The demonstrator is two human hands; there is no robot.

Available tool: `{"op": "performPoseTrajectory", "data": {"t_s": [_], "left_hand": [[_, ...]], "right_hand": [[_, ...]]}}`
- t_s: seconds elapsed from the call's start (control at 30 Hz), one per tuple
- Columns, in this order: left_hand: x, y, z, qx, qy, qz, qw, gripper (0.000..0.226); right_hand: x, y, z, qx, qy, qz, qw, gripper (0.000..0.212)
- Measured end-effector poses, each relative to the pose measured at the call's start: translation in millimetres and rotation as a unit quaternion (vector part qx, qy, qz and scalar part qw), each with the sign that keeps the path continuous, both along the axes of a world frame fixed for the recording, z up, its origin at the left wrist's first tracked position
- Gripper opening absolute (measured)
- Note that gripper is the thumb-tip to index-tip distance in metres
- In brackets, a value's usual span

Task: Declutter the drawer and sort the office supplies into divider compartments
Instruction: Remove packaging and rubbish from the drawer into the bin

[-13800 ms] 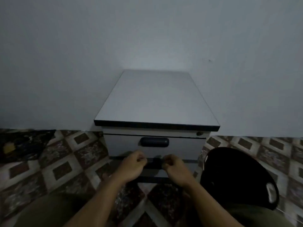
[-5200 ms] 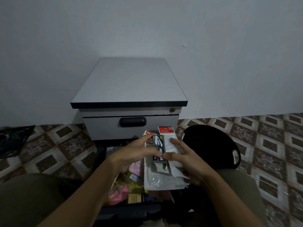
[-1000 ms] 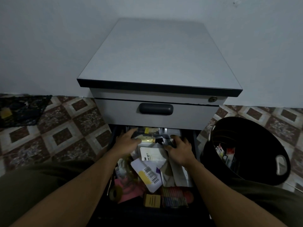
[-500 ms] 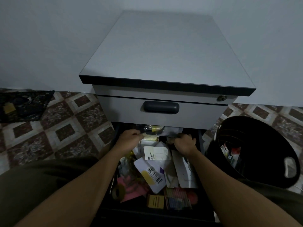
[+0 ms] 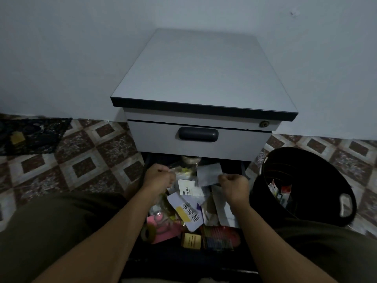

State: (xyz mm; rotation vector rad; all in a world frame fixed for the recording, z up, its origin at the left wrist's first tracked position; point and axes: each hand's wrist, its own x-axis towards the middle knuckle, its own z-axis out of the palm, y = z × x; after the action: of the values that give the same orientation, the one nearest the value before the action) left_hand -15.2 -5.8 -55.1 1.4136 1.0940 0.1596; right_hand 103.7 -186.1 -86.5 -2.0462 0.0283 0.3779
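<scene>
At the far end of the drawer [image 5: 183, 259], our left grip [image 5: 158, 177] pinches a clear packet [image 5: 183, 172], our right grip [image 5: 234, 183] a white paper [image 5: 209, 173]; both seem light and flimsy, best held by edges.

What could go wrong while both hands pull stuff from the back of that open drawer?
1. The clear bag in the left hand and the paper in the right hand sit just under the closed upper drawer; lifting could snag them.
2. The barcode card lies loose on top and may slide.
</scene>
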Motion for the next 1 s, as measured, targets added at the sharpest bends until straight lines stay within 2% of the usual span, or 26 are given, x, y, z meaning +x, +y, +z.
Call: {"op": "performPoseTrajectory", "data": {"t_s": [0.1, 0.13, 0.17, 0.27, 0.3, 0.4, 0.47, 0.53, 0.57, 0.63, 0.7, 0.8, 0.83, 0.9, 0.93, 1.0], "left_hand": [[-7, -7, -5, 0.011, 0.024, -0.048, 0.999, 0.072], [-8, -9, -6, 0.017, 0.03, -0.068, 0.997, 0.086], [-10, -10, -7, 0.02, 0.044, -0.096, 0.994, 0.089], [-19, -16, -3, 0.081, 0.118, -0.194, 0.97, 0.045], [-22, -20, -1, 0.098, 0.141, -0.223, 0.96, 0.042], [-30, -26, -3, 0.156, 0.176, -0.256, 0.938, 0.064], [-33, -29, -5, 0.116, 0.148, -0.245, 0.951, 0.065], [-33, -26, -13, 0.058, 0.12, -0.234, 0.963, 0.085], [-33, -26, -13, 0.043, 0.114, -0.231, 0.965, 0.088], [-34, -26, -11, 0.041, 0.094, -0.238, 0.966, 0.073], [-32, -25, -10, 0.027, 0.082, -0.239, 0.967, 0.073], [-30, -23, -13, 0.02, 0.073, -0.254, 0.964, 0.095], [-29, -23, -13, 0.014, 0.068, -0.251, 0.966, 0.092], [-27, -23, -14, 0.018, 0.058, -0.24, 0.969, 0.068], [-26, -23, -16, 0.015, 0.05, -0.235, 0.971, 0.067], [-24, -23, -21, 0.013, 0.05, -0.238, 0.97, 0.08]], "right_hand": [[-9, -9, -1, -0.095, 0.003, 0.046, 0.994, 0.015], [-12, -12, -1, -0.113, 0.004, 0.063, 0.992, 0.016], [-15, -15, 0, -0.13, 0.006, 0.082, 0.988, 0.02], [-24, -18, -3, -0.215, -0.021, 0.169, 0.962, 0.026], [-27, -17, -5, -0.251, -0.035, 0.193, 0.948, 0.027], [-35, -17, -11, -0.325, -0.066, 0.229, 0.915, 0.032], [-42, -18, -7, -0.347, -0.116, 0.24, 0.899, 0.036], [-48, -18, -5, -0.337, -0.144, 0.222, 0.903, 0.046], [-49, -18, -5, -0.327, -0.148, 0.212, 0.909, 0.052], [-48, -16, -4, -0.316, -0.143, 0.204, 0.915, 0.06], [-45, -14, -4, -0.323, -0.134, 0.217, 0.911, 0.067], [-35, -13, -13, -0.328, -0.08, 0.245, 0.909, 0.077], [-33, -13, -15, -0.318, -0.062, 0.251, 0.912, 0.078], [-29, -17, -19, -0.295, -0.043, 0.256, 0.919, 0.076], [-28, -19, -20, -0.286, -0.045, 0.259, 0.921, 0.072], [-29, -19, -18, -0.271, -0.06, 0.263, 0.924, 0.07]]}}
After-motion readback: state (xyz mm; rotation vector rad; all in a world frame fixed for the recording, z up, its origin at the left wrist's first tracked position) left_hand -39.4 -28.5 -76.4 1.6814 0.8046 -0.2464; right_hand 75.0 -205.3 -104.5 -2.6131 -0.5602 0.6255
